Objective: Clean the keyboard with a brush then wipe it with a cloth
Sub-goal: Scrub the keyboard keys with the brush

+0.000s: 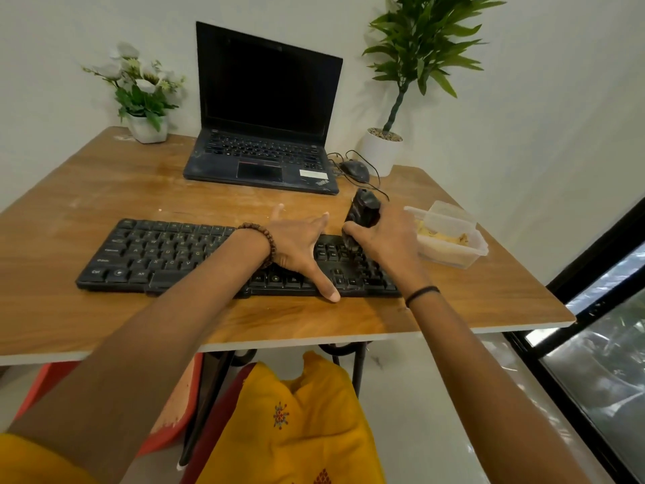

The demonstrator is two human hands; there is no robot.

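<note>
- Left hand, fingers spread straight, presses the black keyboard lying near the desk's front edge.
- Right hand grips a black brush, bristles down on the keyboard's right-hand keys.

Table: wood-grain top, smooth, faintly glossy, scuffed pale in places. Keyboard: matt black plastic. The brush that my right hand grips: dark, slightly shiny handle. Laptop: matt dark casing, dusty. Container: clear, smooth plastic. My bracelet: round wooden beads. My yellow garment: soft matt cloth with stitched motifs.
</note>
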